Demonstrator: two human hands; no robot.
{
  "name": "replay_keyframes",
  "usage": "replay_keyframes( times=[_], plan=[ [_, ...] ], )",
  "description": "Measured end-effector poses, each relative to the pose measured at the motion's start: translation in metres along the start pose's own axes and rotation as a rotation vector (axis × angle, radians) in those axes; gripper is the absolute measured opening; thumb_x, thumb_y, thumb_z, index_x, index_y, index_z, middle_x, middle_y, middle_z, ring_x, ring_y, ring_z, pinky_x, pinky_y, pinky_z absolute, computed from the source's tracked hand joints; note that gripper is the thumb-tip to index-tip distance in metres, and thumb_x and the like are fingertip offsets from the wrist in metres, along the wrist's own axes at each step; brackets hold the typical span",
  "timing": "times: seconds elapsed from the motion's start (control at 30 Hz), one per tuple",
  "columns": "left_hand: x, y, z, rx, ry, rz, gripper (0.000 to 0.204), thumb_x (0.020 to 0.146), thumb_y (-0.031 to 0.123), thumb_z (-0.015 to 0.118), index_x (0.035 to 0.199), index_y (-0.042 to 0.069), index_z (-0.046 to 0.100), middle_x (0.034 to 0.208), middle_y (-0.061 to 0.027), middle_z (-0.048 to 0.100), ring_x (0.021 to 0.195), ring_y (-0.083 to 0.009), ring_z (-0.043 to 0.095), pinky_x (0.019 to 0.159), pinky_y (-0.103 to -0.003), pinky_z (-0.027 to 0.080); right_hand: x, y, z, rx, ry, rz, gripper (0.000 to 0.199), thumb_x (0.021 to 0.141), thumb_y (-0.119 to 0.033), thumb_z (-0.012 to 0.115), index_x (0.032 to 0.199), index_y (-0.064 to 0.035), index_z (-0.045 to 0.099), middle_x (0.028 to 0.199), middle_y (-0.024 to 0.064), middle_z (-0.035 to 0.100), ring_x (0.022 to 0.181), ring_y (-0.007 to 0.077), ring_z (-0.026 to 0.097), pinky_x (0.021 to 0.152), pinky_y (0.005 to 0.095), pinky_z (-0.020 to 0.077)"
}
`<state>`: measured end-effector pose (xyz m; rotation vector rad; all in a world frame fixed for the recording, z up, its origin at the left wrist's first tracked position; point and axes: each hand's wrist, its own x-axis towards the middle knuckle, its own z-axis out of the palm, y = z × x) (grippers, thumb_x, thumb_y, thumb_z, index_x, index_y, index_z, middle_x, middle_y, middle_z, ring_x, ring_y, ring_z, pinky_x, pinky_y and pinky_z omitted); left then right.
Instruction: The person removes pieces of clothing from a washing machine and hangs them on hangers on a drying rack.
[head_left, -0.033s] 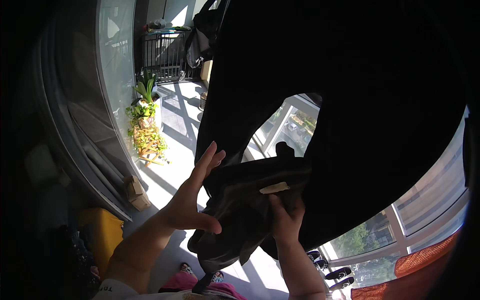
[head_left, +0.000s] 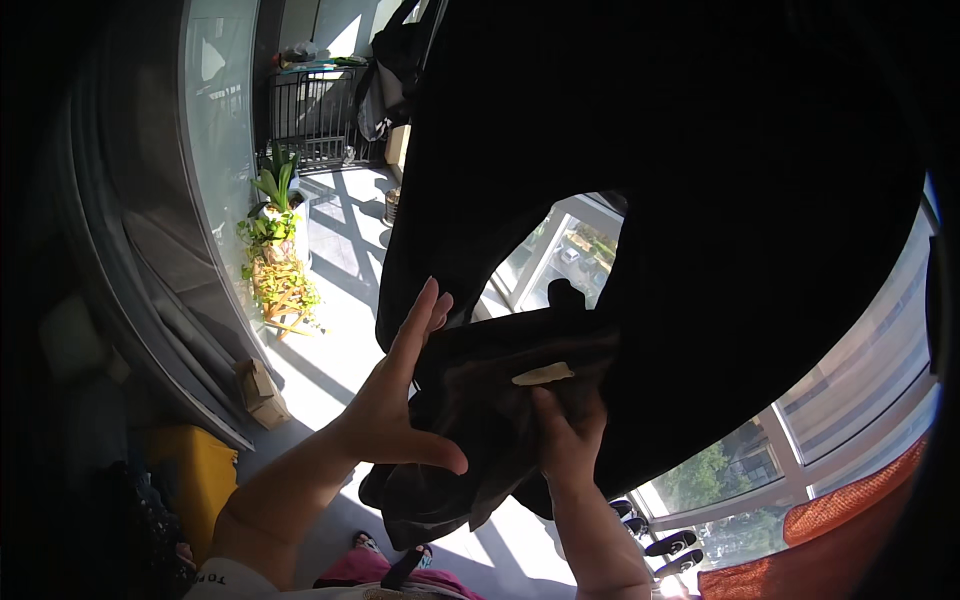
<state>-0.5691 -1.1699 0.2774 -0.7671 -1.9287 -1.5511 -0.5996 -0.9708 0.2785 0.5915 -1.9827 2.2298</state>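
A large black garment (head_left: 740, 200) hangs before me, too dark for its exact kind to show. Its lower part is a loose fold of black cloth (head_left: 480, 390) bearing a small pale label (head_left: 543, 375). My right hand (head_left: 572, 435) grips this fold just below the label, thumb in front and fingers mostly hidden behind. At the fold's left side is my left hand (head_left: 390, 400), fingers stretched upward and thumb spread across in front of the cloth. Whether that thumb touches the fabric, I cannot tell.
Potted plants (head_left: 275, 250) line the glass on the left, with a cardboard box (head_left: 262, 393) and a yellow piece (head_left: 195, 480) nearer. Windows (head_left: 790, 440) run along the right, above dark shoes (head_left: 672, 543) and an orange-red cloth (head_left: 810, 560). A black rack (head_left: 315, 115) stands far back.
My left thumb has shifted right and spread further from the fingers. The lower edge of the black cloth sits a little further left. The whole view has shifted slightly.
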Motion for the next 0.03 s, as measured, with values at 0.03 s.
replay_keyframes(
  times=[0.03],
  plan=[
    [0.0168, 0.0039, 0.0088, 0.091, -0.034, 0.123, 0.137, 0.052, 0.062, 0.078, 0.144, 0.002, -0.004, 0.142, -0.0286, 0.022, 0.133, -0.0403, 0.025, 0.108, -0.048, 0.020, 0.0022, -0.0101, 0.0015, -0.026, -0.025, -0.013, 0.028, 0.085, -0.001, 0.056, 0.112, 0.0048, 0.049, 0.105, 0.0116, 0.058, 0.097, 0.0193, 0.058, 0.088, 0.0314, 0.0450]
  ],
)
